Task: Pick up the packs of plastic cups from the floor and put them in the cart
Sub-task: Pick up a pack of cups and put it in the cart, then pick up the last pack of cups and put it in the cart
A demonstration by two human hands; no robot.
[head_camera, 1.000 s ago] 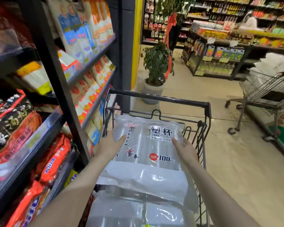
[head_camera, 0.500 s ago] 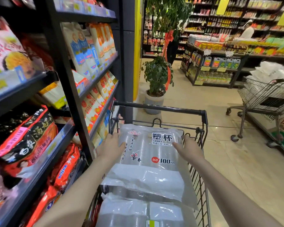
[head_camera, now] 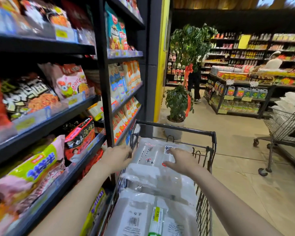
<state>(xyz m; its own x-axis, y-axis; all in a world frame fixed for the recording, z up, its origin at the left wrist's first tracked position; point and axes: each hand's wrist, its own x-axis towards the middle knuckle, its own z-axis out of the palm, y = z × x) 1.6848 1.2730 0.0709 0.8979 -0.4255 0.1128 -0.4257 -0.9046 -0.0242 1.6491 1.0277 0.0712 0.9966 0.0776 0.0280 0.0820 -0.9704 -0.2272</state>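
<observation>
A clear pack of plastic cups point(head_camera: 153, 155) with a printed label lies on top of other packs point(head_camera: 143, 213) inside the black wire cart point(head_camera: 177, 128) straight ahead of me. My left hand point(head_camera: 116, 157) rests against the pack's left side by the cart's rim, fingers extended. My right hand point(head_camera: 180, 160) lies flat on the top of the pack with fingers spread, covering part of the label. Neither hand is closed around the pack. The floor where the packs lay is out of view.
Tall black shelves point(head_camera: 58, 108) stocked with noodle packets stand tight against the cart's left side. A potted plant point(head_camera: 177, 103) and yellow pillar point(head_camera: 158, 65) are just beyond the cart. A second wire cart point(head_camera: 286, 126) stands at right. A person point(head_camera: 194, 82) walks behind the plant.
The pack has been lowered onto the stack in the cart. My hands have loosened from its sides, the right one sliding onto its top. My head has tilted up.
</observation>
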